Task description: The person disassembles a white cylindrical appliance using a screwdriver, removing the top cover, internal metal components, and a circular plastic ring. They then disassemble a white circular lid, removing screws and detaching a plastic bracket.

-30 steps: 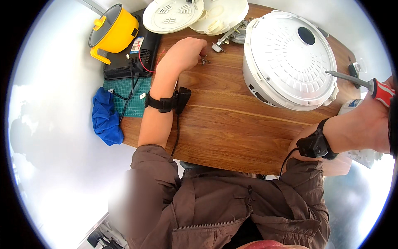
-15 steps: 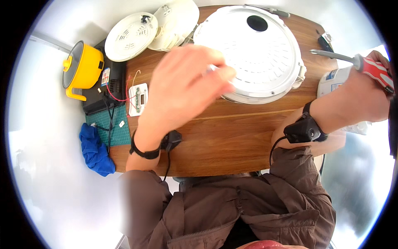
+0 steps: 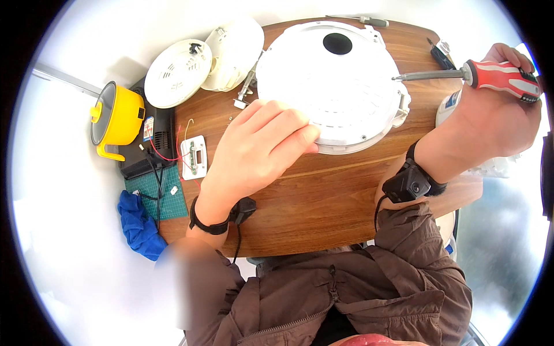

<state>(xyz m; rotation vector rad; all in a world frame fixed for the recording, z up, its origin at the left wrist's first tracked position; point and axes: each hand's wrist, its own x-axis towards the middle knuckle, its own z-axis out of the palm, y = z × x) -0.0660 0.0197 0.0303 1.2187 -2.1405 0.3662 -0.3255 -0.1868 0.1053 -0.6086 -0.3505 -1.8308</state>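
A white round slotted cover (image 3: 323, 81) with a dark round opening lies on the wooden table. My left hand (image 3: 259, 141) is at its near-left rim, thumb and fingers pressed together. Whatever those fingertips pinch, if anything, is hidden. On the right, my right hand (image 3: 485, 115) is closed round the red and grey handle of a screwdriver (image 3: 502, 79). Its metal shaft points left, and the tip appears over the cover's right side; I cannot tell whether they touch.
Two cream round plastic parts (image 3: 178, 74) (image 3: 234, 52) lean at the back left. Near them are a yellow pot (image 3: 124, 121), a small circuit board in a white case (image 3: 194, 157), a green mat (image 3: 173, 202) and a blue cloth (image 3: 138, 228). Another tool (image 3: 375, 22) lies behind the cover.
My left hand has come down onto the cover's near rim from slightly above. The screwdriver has swung left with my right hand, its tip now over the cover's right side. The view has shifted slightly.
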